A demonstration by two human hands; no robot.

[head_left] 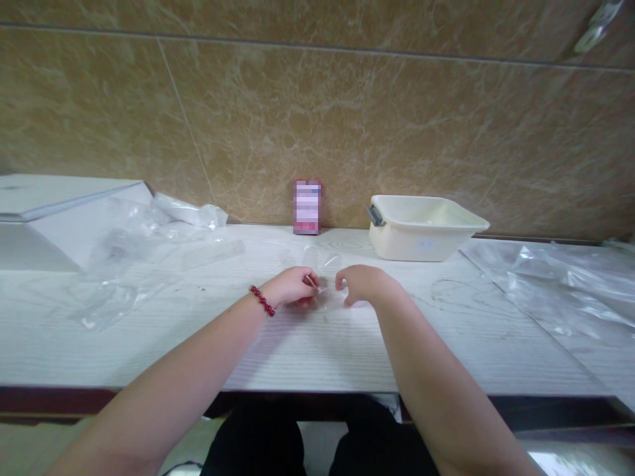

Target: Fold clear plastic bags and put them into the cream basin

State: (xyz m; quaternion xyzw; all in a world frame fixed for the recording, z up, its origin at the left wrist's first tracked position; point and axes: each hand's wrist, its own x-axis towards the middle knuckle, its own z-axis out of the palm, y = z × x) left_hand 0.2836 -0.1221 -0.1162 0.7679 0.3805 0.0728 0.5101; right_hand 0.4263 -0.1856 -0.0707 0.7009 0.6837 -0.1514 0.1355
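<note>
Both my hands rest at the middle of the white table (pixel 149 344), fingers curled. My left hand (pixel 292 285), with a red bead bracelet (pixel 262 301) on its wrist, pinches one side of a small clear plastic bag (pixel 325 264). My right hand (pixel 361 283) pinches the bag's other side. The bag is thin and see-through, and its edges are hard to make out. Whether anything is inside it I cannot tell.
A cream plastic tub (pixel 421 228) stands at the back right by the brown marble wall. A small pink box (pixel 307 207) stands against the wall. Loose clear plastic bags (pixel 143 248) lie at the left, clear sheeting (pixel 570 284) at the right, a white board (pixel 54 195) far left.
</note>
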